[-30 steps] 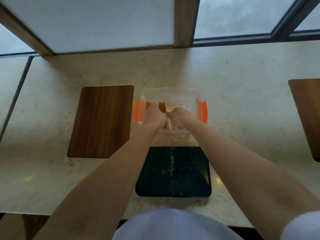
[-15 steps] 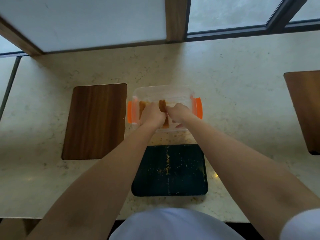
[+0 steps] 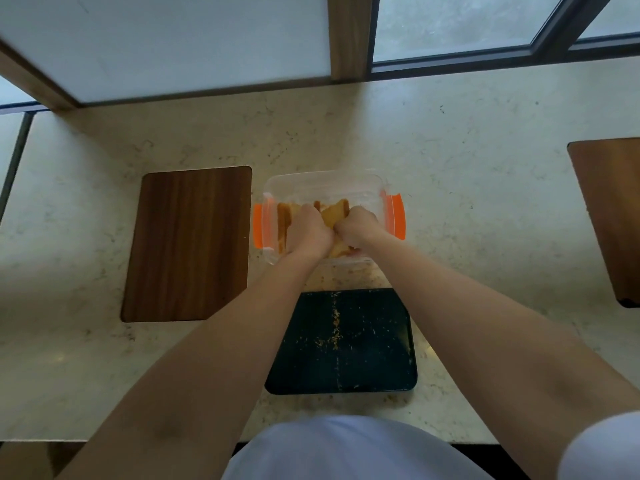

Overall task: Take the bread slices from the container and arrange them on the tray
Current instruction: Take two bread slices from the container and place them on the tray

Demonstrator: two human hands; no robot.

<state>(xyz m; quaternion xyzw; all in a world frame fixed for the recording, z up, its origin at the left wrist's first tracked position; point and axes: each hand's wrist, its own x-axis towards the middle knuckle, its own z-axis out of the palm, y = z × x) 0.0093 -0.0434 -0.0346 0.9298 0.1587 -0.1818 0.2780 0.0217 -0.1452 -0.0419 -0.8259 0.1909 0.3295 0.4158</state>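
Observation:
A clear plastic container [image 3: 360, 183] with orange side clips sits on the counter just beyond a black tray [image 3: 343, 362] that carries only crumbs. Golden bread slices [image 3: 283, 220] stand on edge inside the container, toward its left half. Both my hands are down in the container. My left hand [image 3: 306, 233] and my right hand [image 3: 356, 226] are closed from either side on one bread slice [image 3: 334, 216], which is tilted between them. My hands hide the lower part of that slice.
A dark wooden board [image 3: 188, 244] lies flat just left of the container. Another wooden board [image 3: 609, 216] lies at the right edge of view. A window frame [image 3: 346, 36] runs along the back of the pale stone counter [image 3: 467, 188].
My hands stayed in the container and the slice between them has tipped up and shows more of its face. The view shifted slightly.

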